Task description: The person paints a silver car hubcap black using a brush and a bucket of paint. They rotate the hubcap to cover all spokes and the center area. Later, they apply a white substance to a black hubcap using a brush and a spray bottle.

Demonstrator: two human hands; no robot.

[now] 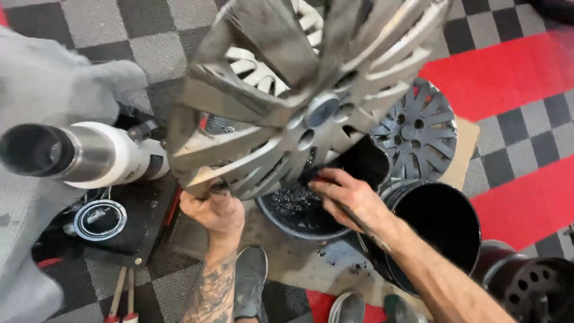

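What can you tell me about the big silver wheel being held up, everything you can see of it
The silver wheel is a multi-spoke alloy rim, metal by its look, with paired spokes fanning out from a round centre cap ringed by lug holes. Grey grime dulls the spokes. It is lifted and tilted close to the camera, above a black bucket. The left hand grips its lower rim; the right hand presses a dark cloth against the spokes near the hub.

Wheel workshop: rims, checkered floor tiles

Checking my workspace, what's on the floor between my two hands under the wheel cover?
In the head view, between the left hand and right hand sits a black bucket of dark liquid, under the silver wheel cover.
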